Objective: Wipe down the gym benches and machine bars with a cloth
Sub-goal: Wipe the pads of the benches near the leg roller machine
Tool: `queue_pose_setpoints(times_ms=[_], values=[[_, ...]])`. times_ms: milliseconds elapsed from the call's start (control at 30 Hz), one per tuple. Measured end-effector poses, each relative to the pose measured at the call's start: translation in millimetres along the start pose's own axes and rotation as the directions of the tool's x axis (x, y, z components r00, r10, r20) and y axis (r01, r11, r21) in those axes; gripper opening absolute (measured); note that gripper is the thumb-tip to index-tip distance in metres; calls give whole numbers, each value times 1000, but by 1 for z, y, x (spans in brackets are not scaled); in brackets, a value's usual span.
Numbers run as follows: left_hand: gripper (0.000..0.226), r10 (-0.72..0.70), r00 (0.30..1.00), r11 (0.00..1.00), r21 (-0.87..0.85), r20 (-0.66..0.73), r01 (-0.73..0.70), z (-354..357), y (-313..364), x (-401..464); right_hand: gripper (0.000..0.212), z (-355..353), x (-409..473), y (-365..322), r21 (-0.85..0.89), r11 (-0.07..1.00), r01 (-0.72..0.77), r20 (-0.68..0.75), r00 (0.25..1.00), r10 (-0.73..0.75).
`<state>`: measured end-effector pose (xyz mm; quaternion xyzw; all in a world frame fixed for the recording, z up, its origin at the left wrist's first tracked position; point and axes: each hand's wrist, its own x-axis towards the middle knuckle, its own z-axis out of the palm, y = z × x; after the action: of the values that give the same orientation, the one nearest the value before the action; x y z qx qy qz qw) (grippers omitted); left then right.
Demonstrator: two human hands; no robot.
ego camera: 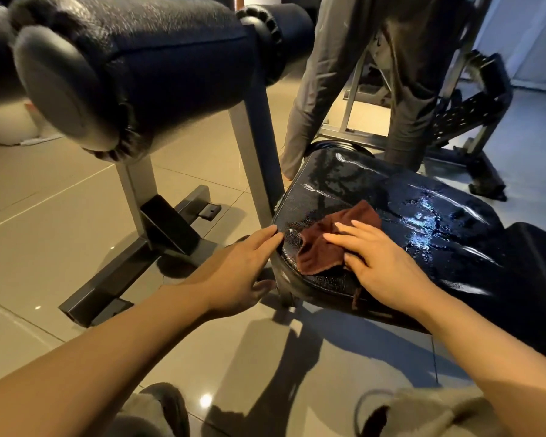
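Note:
A dark brown cloth [328,239] lies crumpled on the near left part of a black padded bench seat [375,190], whose surface shines wet. My right hand [375,260] presses flat on the cloth's right side, fingers stretched out over it. My left hand [243,266] grips the seat's left edge, fingers on top and thumb under the rim. A large black roller pad [130,61] on a grey steel post [259,143] rises at the upper left.
Another person in grey trousers [328,74] stands just behind the seat. The machine's dark steel base bar [133,257] lies on the tiled floor at left. A second black pad [536,279] adjoins the seat at right. More gym frames [473,121] stand at the back right.

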<state>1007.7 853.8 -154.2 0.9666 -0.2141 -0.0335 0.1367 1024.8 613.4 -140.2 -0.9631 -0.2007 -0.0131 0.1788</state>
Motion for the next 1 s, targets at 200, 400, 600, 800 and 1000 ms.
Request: queue_pose_setpoints(times_ms=[200,400,600,800,1000], values=[[81,-2,1000,998,-62,11,2,4,-8,-13,44,7,12,-15,34,995,-94,-49,994,96],[84,3,999,998,-56,32,-1,1,-7,-21,50,20,36,-51,-136,989,-50,16,998,52],[85,12,998,1000,-22,54,-11,2,-8,-19,45,17,30,-45,-82,997,-12,-52,999,8],[84,30,999,999,-38,24,-29,1,-9,-14,45,7,-5,-15,-58,997,-46,-91,995,41],[80,60,997,996,-75,40,-57,-2,-1,-19,41,-1,-16,-12,-77,988,-136,-114,985,127]])
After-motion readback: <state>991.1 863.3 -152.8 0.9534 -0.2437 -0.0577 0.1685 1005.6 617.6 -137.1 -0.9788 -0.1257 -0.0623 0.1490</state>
